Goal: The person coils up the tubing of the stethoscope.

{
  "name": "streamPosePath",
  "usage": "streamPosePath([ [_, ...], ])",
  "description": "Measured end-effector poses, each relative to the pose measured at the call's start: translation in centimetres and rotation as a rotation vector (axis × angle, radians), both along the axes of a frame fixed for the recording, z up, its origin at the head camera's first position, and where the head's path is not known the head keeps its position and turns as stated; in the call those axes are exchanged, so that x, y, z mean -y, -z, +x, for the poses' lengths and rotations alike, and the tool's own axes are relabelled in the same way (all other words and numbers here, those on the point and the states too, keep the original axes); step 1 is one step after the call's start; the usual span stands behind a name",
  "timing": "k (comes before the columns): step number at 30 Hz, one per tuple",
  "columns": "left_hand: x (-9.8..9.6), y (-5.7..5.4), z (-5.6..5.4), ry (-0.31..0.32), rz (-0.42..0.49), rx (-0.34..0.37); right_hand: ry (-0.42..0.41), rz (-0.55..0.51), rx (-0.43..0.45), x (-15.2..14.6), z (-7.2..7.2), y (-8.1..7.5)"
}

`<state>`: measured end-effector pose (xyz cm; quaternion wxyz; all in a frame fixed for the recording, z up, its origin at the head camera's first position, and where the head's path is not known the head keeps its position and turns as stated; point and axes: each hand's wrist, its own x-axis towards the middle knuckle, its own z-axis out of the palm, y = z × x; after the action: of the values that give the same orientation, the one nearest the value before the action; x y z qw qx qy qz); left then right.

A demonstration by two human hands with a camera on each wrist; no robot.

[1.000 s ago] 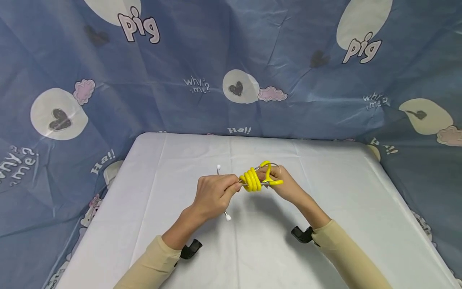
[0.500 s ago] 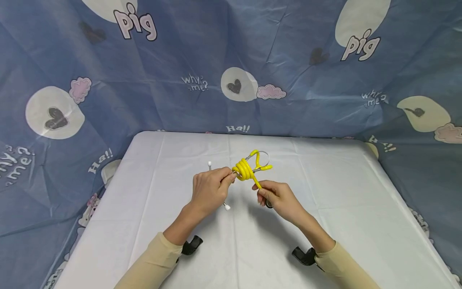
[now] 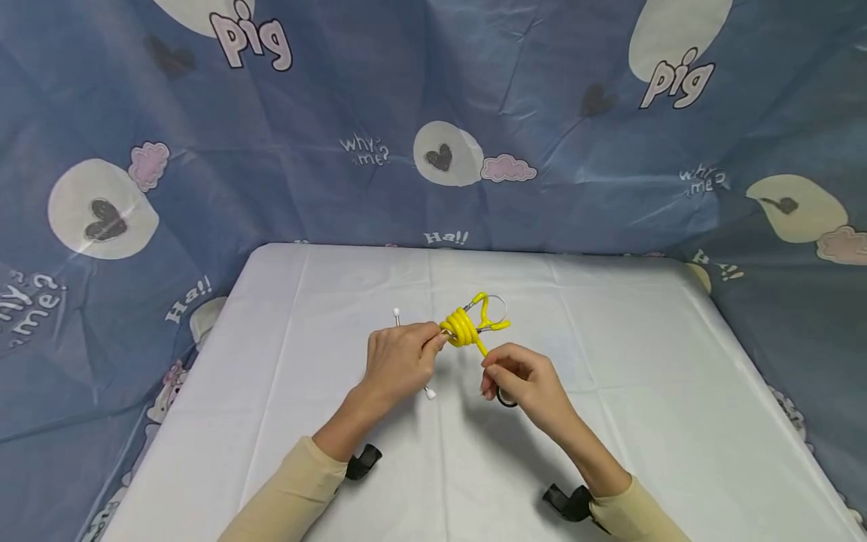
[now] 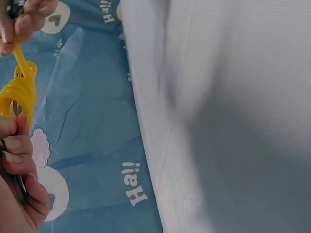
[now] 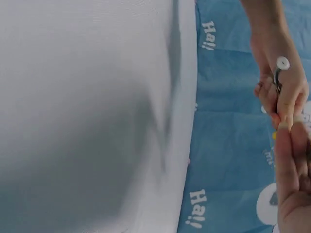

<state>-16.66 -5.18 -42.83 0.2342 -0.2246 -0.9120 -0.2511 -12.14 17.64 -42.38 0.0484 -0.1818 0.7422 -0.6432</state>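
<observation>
A yellow rubbery cord (image 3: 460, 327) is wound in several coils around a thin metal frame. Beyond the coils the frame forks into yellow-covered tips, with a thin silvery loop between them. My left hand (image 3: 400, 361) grips the metal shaft just left of the coils. A crossbar with a white cap (image 3: 396, 312) at each end sticks out past that hand. My right hand (image 3: 528, 384) pinches the cord's loose stretch, below and right of the coils. A dark ring (image 3: 506, 400) shows under its fingers. In the left wrist view, the cord (image 4: 20, 92) runs between both hands.
Beneath the hands spreads a table with a white cloth (image 3: 325, 452). A blue printed curtain (image 3: 379, 211) hangs behind it and along both sides. Each forearm carries a black wrist mount (image 3: 569, 503).
My right hand has moved from behind the coils down toward me, and a stretch of cord now runs to it. The left hand keeps its grip, having shifted only slightly.
</observation>
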Motion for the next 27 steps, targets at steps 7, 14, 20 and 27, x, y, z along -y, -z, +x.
streamPosePath([
  [7, -0.4, 0.4, 0.3, 0.049, -0.023, -0.058, -0.245, -0.308, -0.021, -1.1, -0.3, 0.3],
  [14, -0.6, 0.4, 0.7, 0.051, -0.043, -0.098, -0.224, -0.377, -0.045, -1.0, -0.5, 0.8],
  [20, -1.3, 0.8, 1.1, 0.075, -0.061, -0.154, 0.131, -0.255, -0.105, 0.1, -0.6, 0.2],
  [27, -1.7, 0.6, 1.0, 0.061, -0.056, -0.202, 0.411, -0.173, -0.123, 1.0, -0.9, -0.7],
])
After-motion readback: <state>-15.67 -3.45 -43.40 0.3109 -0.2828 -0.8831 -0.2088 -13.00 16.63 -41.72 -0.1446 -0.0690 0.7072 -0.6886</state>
